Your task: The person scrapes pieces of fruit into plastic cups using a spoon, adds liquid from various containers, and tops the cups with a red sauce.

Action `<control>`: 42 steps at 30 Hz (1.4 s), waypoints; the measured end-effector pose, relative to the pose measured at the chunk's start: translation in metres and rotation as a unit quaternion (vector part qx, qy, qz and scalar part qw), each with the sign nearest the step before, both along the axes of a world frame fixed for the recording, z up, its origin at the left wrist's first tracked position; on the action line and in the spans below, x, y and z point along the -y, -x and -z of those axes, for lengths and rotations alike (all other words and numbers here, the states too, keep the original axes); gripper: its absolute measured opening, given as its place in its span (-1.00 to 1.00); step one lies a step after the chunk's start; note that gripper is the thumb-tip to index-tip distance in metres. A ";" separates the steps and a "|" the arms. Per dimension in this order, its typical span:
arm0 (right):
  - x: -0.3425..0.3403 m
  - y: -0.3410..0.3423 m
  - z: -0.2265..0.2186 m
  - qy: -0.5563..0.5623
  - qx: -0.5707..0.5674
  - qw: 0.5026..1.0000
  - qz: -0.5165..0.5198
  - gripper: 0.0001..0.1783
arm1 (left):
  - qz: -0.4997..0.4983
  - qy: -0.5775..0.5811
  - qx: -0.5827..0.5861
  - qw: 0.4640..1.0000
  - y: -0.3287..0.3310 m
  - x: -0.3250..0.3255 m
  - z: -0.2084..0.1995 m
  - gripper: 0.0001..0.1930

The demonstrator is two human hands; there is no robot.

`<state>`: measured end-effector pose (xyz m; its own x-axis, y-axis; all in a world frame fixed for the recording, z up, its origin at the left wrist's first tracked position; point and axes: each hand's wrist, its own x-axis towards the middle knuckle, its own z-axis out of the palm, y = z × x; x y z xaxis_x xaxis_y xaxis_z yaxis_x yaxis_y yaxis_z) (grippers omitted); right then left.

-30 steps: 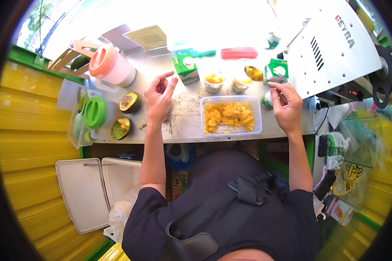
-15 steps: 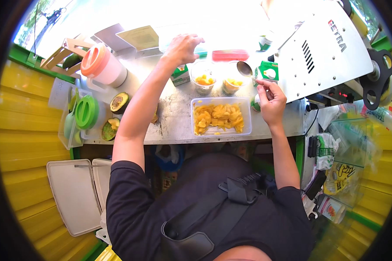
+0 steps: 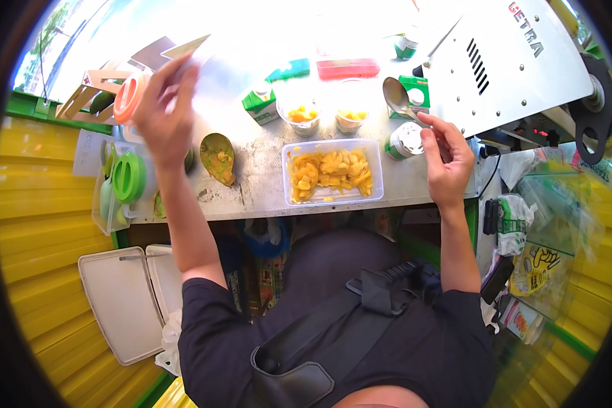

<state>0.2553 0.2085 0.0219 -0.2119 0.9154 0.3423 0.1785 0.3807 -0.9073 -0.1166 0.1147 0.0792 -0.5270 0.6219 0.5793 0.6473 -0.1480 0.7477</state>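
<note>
The person stands at a grey counter [image 3: 251, 197]. The right hand [image 3: 445, 160] is closed around the handle of a metal spoon [image 3: 396, 95], whose bowl points up and away, just above a small round tin [image 3: 406, 141]. The left hand [image 3: 164, 115] is raised over the counter's left end, beside an orange-lidded jug [image 3: 128, 98]; its fingers are curled, but I cannot tell whether it grips anything. Between the hands sits a clear rectangular tub of yellow fruit pieces [image 3: 332, 170], with two small cups [image 3: 304, 115] behind it and a hollowed fruit half [image 3: 219, 158] to its left.
</note>
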 end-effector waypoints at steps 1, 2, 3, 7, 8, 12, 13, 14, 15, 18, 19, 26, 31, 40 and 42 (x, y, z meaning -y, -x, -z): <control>0.002 -0.003 0.002 -0.002 -0.003 1.000 -0.007 -0.79 | -0.013 0.020 0.043 0.999 -0.002 0.026 0.002 -0.74; 0.005 -0.007 0.002 -0.007 -0.009 1.000 -0.016 -0.78 | 0.020 0.042 0.119 0.992 -0.007 0.051 0.008 -0.75; 0.009 -0.006 0.006 -0.029 0.012 0.999 -0.014 -0.79 | 0.053 0.065 0.198 0.977 -0.012 0.068 0.023 -0.75; 0.024 0.003 0.055 -0.129 0.077 0.988 -0.041 -0.83 | 0.198 0.226 0.396 0.868 -0.072 0.066 0.095 -0.71; 0.028 0.009 0.065 -0.156 0.057 0.984 -0.069 -0.82 | 0.206 0.231 0.422 0.853 -0.084 0.060 0.112 -0.65; 0.032 0.018 0.083 -0.219 0.131 0.960 -0.119 -0.80 | 0.007 0.174 0.254 0.951 -0.121 0.044 0.121 -0.54; 0.031 0.021 0.082 -0.218 0.133 0.959 -0.120 -0.80 | -0.020 0.151 0.176 0.972 -0.120 0.045 0.126 -0.48; 0.027 0.024 0.081 -0.219 0.129 0.959 -0.127 -0.80 | -0.028 0.150 0.176 0.973 -0.119 0.048 0.128 -0.48; 0.024 0.027 0.080 -0.239 0.149 0.952 -0.120 -0.79 | -0.047 0.173 0.164 0.970 -0.118 0.052 0.129 -0.48; 0.005 0.038 0.077 -0.289 0.166 0.936 -0.108 -0.77 | -0.051 0.246 0.278 0.927 -0.118 0.071 0.134 -0.51; -0.002 0.040 0.077 -0.298 0.180 0.933 -0.097 -0.77 | -0.048 0.256 0.286 0.922 -0.121 0.075 0.135 -0.51; -0.011 0.044 0.081 -0.309 0.179 0.915 -0.187 -0.74 | -0.018 0.222 0.324 0.919 -0.131 0.085 0.151 -0.55; -0.010 0.050 0.082 -0.297 0.178 0.913 -0.214 -0.74 | 0.036 0.173 0.493 0.852 -0.121 0.092 0.168 -0.52; 0.002 0.041 0.087 -0.295 0.163 0.925 -0.174 -0.83 | 0.166 0.284 0.416 0.847 -0.102 0.089 0.182 -0.80; 0.008 0.035 0.097 -0.252 0.144 0.934 -0.209 -0.83 | 0.161 0.264 0.403 0.861 -0.109 0.105 0.178 -0.78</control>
<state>0.2203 0.2009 -0.0749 -0.6637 0.4708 0.5813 0.1275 0.8369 -0.5323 -0.0076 0.0101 -0.0992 -0.3759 0.8760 -0.3022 -0.1251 0.2751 0.9532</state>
